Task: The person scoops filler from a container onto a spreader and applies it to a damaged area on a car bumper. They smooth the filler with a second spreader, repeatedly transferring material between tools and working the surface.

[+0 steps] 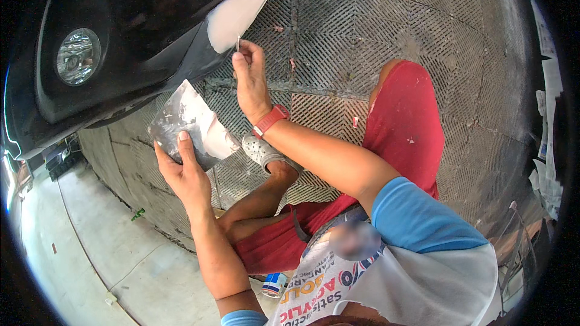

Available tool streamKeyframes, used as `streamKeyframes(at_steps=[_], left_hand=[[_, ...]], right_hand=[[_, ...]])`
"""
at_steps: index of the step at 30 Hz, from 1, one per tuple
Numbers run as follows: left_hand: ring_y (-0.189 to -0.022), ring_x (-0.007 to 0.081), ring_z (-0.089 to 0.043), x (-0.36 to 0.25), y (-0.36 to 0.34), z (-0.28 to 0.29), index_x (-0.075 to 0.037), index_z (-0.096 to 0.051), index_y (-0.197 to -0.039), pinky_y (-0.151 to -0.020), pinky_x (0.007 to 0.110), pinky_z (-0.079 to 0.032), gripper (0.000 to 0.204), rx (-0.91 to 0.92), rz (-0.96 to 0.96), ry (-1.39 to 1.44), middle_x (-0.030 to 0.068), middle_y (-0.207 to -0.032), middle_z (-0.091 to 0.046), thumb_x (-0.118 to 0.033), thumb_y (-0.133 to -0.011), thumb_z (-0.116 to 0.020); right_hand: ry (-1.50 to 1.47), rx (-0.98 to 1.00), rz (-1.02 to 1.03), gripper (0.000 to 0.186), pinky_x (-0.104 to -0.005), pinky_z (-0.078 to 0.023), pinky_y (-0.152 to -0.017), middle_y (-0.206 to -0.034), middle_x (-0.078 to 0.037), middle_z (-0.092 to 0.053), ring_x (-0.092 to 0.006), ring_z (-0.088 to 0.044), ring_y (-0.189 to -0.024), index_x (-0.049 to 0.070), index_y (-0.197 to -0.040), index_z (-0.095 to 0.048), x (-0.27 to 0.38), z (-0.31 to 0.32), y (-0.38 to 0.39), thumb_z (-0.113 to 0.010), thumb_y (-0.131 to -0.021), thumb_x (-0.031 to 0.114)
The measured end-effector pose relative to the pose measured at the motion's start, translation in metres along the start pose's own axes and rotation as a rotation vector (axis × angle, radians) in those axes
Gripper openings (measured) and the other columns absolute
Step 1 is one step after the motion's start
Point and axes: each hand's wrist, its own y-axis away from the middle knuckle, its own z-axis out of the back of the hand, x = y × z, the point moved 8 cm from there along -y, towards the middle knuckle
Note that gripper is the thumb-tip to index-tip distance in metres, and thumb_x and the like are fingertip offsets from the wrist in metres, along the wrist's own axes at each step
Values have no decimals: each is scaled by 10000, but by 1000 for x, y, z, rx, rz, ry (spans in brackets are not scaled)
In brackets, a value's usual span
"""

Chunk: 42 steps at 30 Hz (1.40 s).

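A black car bumper (142,54) fills the upper left, with a smooth pale patch of filler (241,13) on its lower corner. My right hand (251,75) pinches a thin, light spreader (238,44), seen nearly edge-on, close to the patch's lower edge. Whether the blade touches the patch, I cannot tell. Lower and to the left, my left hand (186,169) grips a flat, grey-smeared metal plate (176,122) by its near edge, thumb on top and fingers partly hidden beneath. Pale pinkish paste (212,134) covers the plate's right side.
A round fog light (78,57) sits in the bumper. Ribbed floor mats (326,36) with pink scraps lie below. My bent red-clad knee (411,121) and a grey clog (260,150) are near the hands. A blue-and-white can (274,285) stands by my leg.
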Motion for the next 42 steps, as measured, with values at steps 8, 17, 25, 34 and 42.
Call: streamKeyframes(at_steps=[8,17,25,34,42], left_hand=[[-1050,129,-649,4,1,5,36,-633,-1361,-952,287,-523,334,-1,-11,-6,72,-1210,-732,-229,-1160,-664],[-1037,126,-638,4,0,0,40,-631,-1387,-957,281,-516,380,74,49,23,81,-1220,-731,-246,-1145,-686],[-1044,151,-740,34,8,-29,20,-640,-1408,-921,318,-606,342,329,448,465,89,-1205,-766,-154,-1118,-690],[-1062,186,-780,23,23,-55,15,-599,-1494,-909,343,-648,444,504,499,631,111,-1256,-777,-150,-1095,-701],[-1052,145,-730,18,19,-60,15,-627,-1428,-943,305,-591,382,448,251,251,73,-1223,-762,-211,-1126,-688]], right_hand=[[49,-199,140,492,-449,-490,-1073,-1290,-220,-596,-340,-603,-1173,-71,-1356,-603,13,30,-86,-676,-1116,353],[-210,-201,-216,582,-401,-519,-675,-1069,-21,-718,-204,-659,-891,143,-1261,-719,40,138,-171,-638,-1011,662],[-187,308,-395,397,-392,-613,-1048,-1342,-75,-757,-189,-741,-1210,32,-1487,-610,109,120,-47,-693,-1100,67],[-220,798,-688,408,-306,-605,-1019,-1295,-45,-774,-112,-739,-1141,2,-1440,-648,99,89,49,-774,-1057,64],[643,741,1,530,-416,-574,-953,-1123,-117,-709,-305,-718,-1067,140,-1429,-690,175,106,13,-638,-930,-30]])
